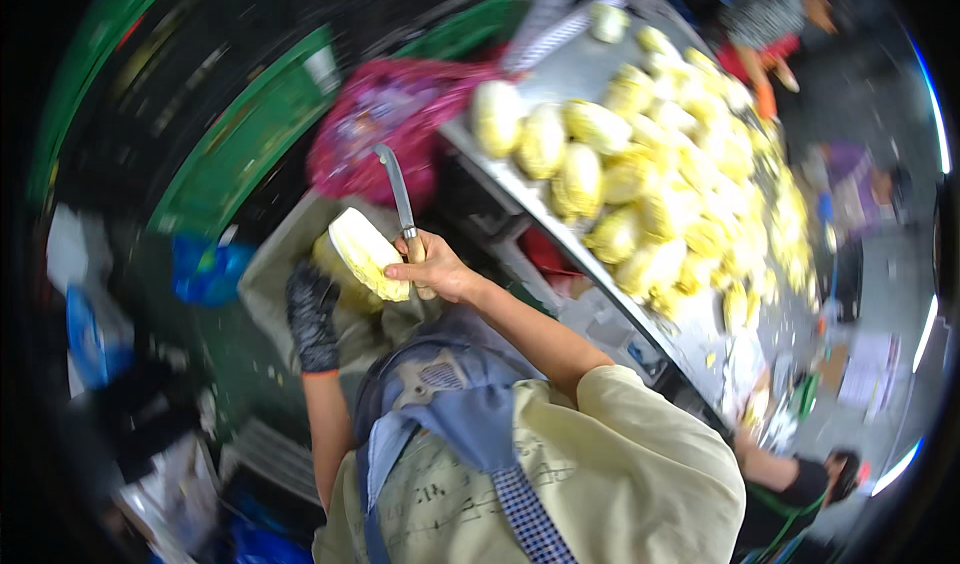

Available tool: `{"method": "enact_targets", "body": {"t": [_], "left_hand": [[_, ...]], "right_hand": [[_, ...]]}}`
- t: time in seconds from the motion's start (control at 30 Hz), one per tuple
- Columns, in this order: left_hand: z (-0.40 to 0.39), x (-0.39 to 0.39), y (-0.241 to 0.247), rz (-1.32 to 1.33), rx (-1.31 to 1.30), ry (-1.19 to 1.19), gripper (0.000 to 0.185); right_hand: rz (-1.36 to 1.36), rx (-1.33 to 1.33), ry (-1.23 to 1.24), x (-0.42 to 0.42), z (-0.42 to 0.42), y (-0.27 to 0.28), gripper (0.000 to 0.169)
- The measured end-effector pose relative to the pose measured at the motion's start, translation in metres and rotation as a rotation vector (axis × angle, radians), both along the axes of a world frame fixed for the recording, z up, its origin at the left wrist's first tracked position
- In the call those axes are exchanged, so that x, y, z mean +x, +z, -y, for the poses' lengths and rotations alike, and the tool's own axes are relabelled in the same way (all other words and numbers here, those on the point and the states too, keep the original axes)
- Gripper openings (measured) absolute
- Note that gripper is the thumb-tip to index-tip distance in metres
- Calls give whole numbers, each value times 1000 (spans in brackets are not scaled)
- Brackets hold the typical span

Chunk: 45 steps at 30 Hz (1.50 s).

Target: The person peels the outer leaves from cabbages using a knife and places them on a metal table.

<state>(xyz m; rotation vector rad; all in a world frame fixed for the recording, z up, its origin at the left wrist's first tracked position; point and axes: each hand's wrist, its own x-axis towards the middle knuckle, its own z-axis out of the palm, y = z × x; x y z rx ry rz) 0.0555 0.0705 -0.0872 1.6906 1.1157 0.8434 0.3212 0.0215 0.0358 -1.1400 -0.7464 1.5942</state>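
Observation:
My right hand [431,266], bare, grips the wooden handle of a knife [399,189] with a hooked blade tip, which points up and away from me. Its thumb presses against a pale cut piece of napa cabbage [364,253], white on the outer side and yellow on the other. My left hand [311,301], in a dark grey glove with an orange cuff, is just left of and below that piece, beside blurred yellow cabbage. Its fingers are partly hidden, so its hold is unclear. Many whole napa cabbages [579,181] are heaped on a metal table [540,223] to the right.
A beige open container or sack [262,279] lies beneath my hands. Beyond it is a pink plastic bag [375,129]. Green crates [247,129] and a blue bag [210,268] are at the left. Several people are around the table's far side and lower right end.

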Motion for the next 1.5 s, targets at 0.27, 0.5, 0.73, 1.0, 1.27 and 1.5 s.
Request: {"method": "enact_targets", "body": {"t": [0.27,0.5,0.73,1.0,1.27,1.5], "left_hand": [[11,76,-1,678,-825,-131,37],[4,164,10,466,-941,-251,35],[-27,169,-76,161,-665,-493,36],[-27,189,-68,-179,-363,-499,28],[2,221,-23,1331,-1973,534,29],[15,212,-24,1837,-2320,746,30]], "right_hand": [[386,120,-1078,265,170,56,25],[574,-68,-1981,446,404,47,23],[486,-202,-2237,553,542,16,34],[729,-306,-1603,571,454,18,46],[910,-519,-1102,577,416,45,48],[499,-147,-1434,566,425,45,29]]}}
